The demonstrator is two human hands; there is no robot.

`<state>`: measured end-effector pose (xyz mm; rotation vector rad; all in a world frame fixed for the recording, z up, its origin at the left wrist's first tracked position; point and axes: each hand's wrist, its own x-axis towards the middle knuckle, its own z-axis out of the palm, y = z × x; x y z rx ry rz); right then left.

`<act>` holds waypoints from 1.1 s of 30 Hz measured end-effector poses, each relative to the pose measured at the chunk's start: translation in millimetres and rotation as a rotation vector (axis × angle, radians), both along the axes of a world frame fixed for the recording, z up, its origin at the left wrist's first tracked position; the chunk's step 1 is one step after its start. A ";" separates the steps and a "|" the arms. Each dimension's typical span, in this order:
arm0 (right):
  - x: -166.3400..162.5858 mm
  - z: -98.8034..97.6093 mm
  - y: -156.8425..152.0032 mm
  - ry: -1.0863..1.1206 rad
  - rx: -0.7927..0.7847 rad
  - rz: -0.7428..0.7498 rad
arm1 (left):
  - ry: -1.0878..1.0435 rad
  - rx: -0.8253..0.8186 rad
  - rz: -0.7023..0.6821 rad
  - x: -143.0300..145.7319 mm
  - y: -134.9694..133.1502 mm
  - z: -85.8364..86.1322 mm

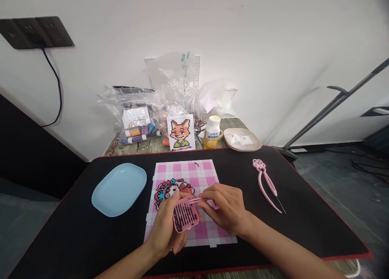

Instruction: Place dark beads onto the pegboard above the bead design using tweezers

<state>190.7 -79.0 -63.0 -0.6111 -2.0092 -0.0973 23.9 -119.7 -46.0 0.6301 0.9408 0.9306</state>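
Observation:
My left hand grips a small pink ridged bead tray, tilted, with black beads lying in its grooves. In my right hand is a slim pink tool, which looks like tweezers, its tip over the tray's upper edge. Both hands are above a pink-and-white checked pegboard sheet. A partly covered bead design in red, black, white and blue lies on its left half. A few dark beads sit near the sheet's top edge.
A blue tray lies left on the black mat; pink scissor-like tweezers lie right. Behind stand a fox pattern card, a white-capped bottle, a beige dish and plastic bags of bead tubes.

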 end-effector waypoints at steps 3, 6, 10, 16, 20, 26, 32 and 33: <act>0.9 -0.3 0.6 0.011 -0.018 -0.004 | -0.010 -0.008 0.001 0.9 0.1 0.2; 4.1 0.9 4.0 0.029 -0.018 -0.026 | -0.017 -0.026 0.009 1.2 -0.8 1.2; 12.7 2.4 16.6 0.047 -0.011 -0.176 | -0.030 -0.054 -0.014 1.5 -2.9 0.9; 25.6 -8.1 43.6 -0.023 -0.023 -0.449 | -0.052 -0.083 -0.090 4.8 -8.9 -4.0; 28.5 -17.5 57.9 -0.118 -0.050 -0.509 | -0.064 -0.090 -0.135 6.3 -13.7 -8.4; 31.1 -25.3 72.7 -0.207 -0.066 -0.506 | -0.063 -0.103 -0.168 6.6 -15.1 -11.2; 33.7 -30.1 77.3 -0.164 -0.066 -0.508 | 0.036 -0.085 -0.150 4.6 -17.5 -15.4; 34.2 -30.2 77.2 -0.157 -0.065 -0.506 | 0.059 -0.069 -0.143 3.4 -17.9 -16.0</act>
